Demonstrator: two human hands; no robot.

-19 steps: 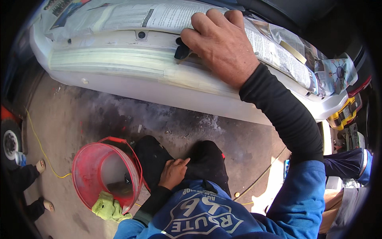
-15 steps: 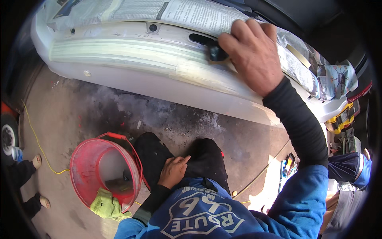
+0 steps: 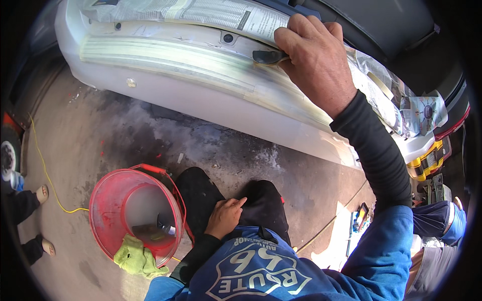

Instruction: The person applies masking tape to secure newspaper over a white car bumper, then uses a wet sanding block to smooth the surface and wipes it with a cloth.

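My right hand (image 3: 321, 65) is closed on a piece of dark sandpaper (image 3: 268, 56), apparently folded, with a tan underside edge. It lies on the upper part of a white car bumper (image 3: 201, 100), whose middle strip looks pale and streaked. Most of the sandpaper is hidden under my fingers. Newspaper masking (image 3: 211, 15) covers the body just above that hand. My left hand (image 3: 226, 216) rests on my thigh with its fingers stretched out, holding nothing.
A red bucket (image 3: 100, 195) of cloudy water stands left of my legs, a yellow-green cloth (image 3: 135, 256) over its rim. A yellow cord (image 3: 47, 175) crosses the floor. Another person's feet (image 3: 45, 195) are at the far left; someone in blue (image 3: 442, 220) is at the right.
The view has shifted, so the bumper appears further right and lower. My right hand has moved left along the bumper with the sandpaper. My left hand stays on my thigh.
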